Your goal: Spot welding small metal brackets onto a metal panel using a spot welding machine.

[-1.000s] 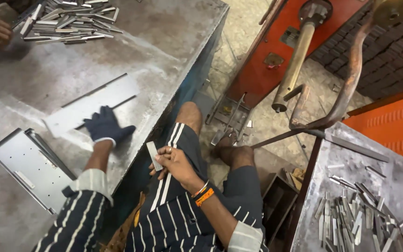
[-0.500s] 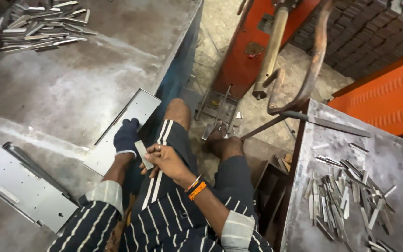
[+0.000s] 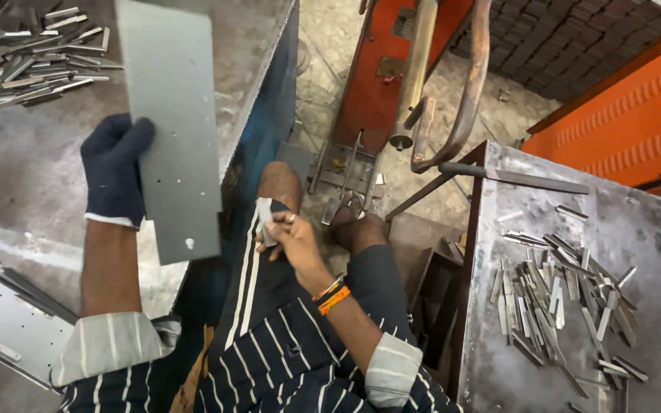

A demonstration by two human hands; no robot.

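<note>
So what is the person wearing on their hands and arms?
The left hand wears a dark blue knitted glove. The right hand is bare, with a ring and orange and dark wristbands. Both sleeves are dark with white stripes, rolled up to show pale lining.

1. I am in a metal workshop: my steel tabletop is worn and scratched.
2. Cut metal strips lie piled.
3. An orange machine stands on the brick floor.

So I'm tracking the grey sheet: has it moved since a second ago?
Yes. The sheet lay flat on the bench before; now the gloved left hand holds it raised, overhanging the bench's edge.
</note>
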